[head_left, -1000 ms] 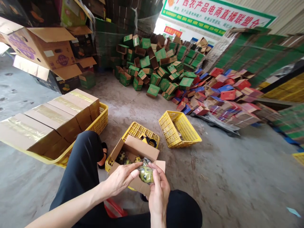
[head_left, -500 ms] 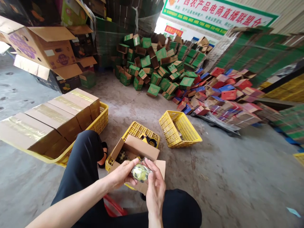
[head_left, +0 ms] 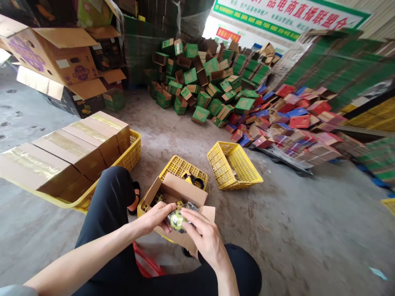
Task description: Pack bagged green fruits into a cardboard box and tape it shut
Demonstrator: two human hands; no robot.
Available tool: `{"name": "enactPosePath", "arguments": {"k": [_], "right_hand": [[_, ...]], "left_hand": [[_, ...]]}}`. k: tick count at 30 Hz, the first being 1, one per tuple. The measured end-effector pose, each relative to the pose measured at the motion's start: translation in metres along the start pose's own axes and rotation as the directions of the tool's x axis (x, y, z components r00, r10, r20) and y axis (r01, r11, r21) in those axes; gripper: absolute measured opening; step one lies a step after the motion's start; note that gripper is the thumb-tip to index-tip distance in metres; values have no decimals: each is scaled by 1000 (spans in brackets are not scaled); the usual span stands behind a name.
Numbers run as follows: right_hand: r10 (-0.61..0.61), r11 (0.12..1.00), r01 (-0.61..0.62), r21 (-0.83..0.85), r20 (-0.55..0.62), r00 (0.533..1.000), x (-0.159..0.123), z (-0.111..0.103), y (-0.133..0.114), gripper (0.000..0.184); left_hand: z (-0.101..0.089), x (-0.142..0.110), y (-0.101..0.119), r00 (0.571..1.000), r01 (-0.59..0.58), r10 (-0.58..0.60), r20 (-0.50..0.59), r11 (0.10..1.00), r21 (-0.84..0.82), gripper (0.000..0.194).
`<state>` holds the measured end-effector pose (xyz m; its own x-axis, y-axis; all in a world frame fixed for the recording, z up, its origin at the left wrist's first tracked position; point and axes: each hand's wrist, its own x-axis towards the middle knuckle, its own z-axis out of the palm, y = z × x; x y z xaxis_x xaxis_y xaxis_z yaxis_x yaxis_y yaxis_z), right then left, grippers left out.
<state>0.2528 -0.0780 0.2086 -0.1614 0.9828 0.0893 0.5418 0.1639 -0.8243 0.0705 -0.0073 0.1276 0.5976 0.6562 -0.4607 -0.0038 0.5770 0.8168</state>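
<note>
Between my two hands is a plastic-wrapped, yellow-green round item with dark patches, perhaps a fruit; its exact kind is unclear. My left hand grips it from the left, thumb on top. From the right, my right hand lays its bent fingers over the wrapped item. Just beneath is an open cardboard box, its flaps spread. Inside the box, several similar wrapped items show in part. The box rests on a yellow plastic crate, and a black-and-yellow tool, apparently a tape dispenser, lies behind it.
Taped cartons fill a long yellow crate on my left. A tilted yellow basket stands ahead to the right. Piles of green boxes and red and blue boxes lie farther back. Something red is below my legs.
My right hand has turned over and moved its fingers across the top of the wrapped item. The item has shifted slightly left and up, with my left hand still on it.
</note>
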Motion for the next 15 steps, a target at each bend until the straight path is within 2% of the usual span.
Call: {"name": "enactPosePath", "arguments": {"k": [3, 6, 8, 11, 13, 15], "right_hand": [[131, 980, -125, 155, -32, 991, -3, 3, 21, 33], [224, 940, -190, 284, -91, 970, -2, 13, 30, 43], [283, 922, -214, 324, -184, 941, 5, 22, 30, 52], [401, 901, -291, 321, -361, 842, 22, 31, 33, 66], [468, 882, -367, 294, -471, 748, 32, 30, 41, 75], [508, 859, -433, 274, -564, 651, 36, 23, 54, 80]], "left_hand": [[-1, 3, -1, 999, 35, -35, 9, 999, -22, 62], [2, 13, -2, 1000, -20, 21, 9, 994, -109, 61], [5, 22, 0, 998, -58, 61, 14, 986, -153, 66], [8, 35, 8, 996, -81, 88, 25, 977, -198, 74], [3, 41, 15, 994, -86, 96, 50, 980, -178, 75], [-10, 47, 22, 988, -125, 131, 76, 989, -77, 72]]}}
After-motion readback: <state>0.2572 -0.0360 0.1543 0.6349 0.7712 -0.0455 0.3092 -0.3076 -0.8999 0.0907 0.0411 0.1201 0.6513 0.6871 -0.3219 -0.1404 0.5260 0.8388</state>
